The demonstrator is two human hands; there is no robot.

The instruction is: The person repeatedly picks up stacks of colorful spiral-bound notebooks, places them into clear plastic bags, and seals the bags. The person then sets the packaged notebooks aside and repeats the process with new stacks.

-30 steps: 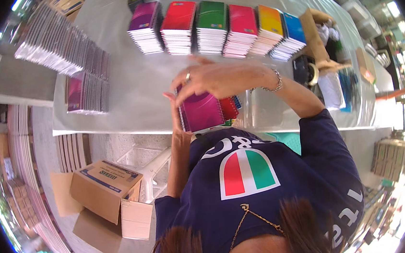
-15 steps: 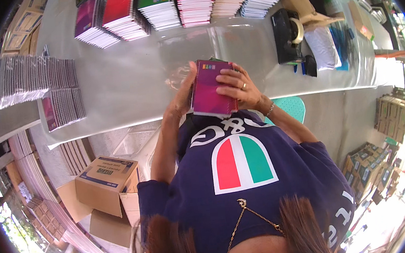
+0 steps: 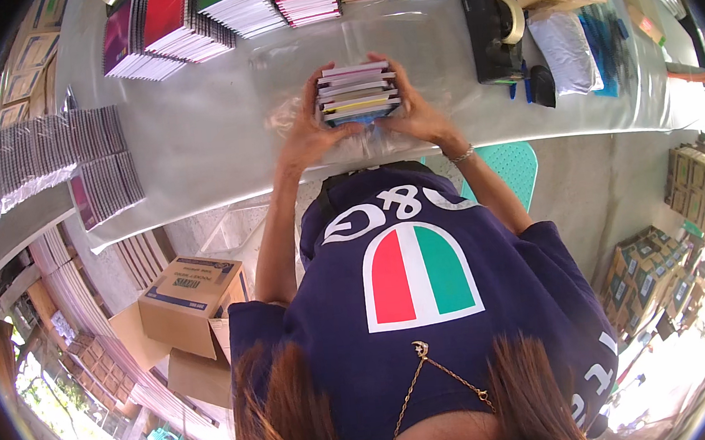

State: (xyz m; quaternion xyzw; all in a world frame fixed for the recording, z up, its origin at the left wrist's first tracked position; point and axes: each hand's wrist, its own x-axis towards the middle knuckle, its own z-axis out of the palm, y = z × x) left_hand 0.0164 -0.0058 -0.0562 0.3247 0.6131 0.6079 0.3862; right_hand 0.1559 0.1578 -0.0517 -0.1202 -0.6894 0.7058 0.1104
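Note:
Between my hands is a small stack of notebooks (image 3: 357,92), turned so that its layered page edges face me. My left hand (image 3: 317,127) grips the stack's left side, thumb along the near bottom. From the other side my right hand (image 3: 414,110) holds it the same way, fingertips at the far edge. The stack is just above the table's plastic cover, near the front edge; whether it touches the cover I cannot tell. Beyond it, spiral notebooks stand in colour-sorted piles, among them a purple pile (image 3: 125,39), a red pile (image 3: 172,22) and a green pile (image 3: 237,4).
Plastic-wrapped notebooks (image 3: 53,154) line the table's left side. A black tape dispenser (image 3: 491,36) and a white plastic packet (image 3: 564,55) lie at the right. An open cardboard box (image 3: 183,298) is at lower left, a green stool (image 3: 503,169) beside my right arm.
The notebooks have tipped from showing the purple cover to showing their stacked edges. Both hands have moved farther out over the table, and my right hand has shifted from the cover to the side.

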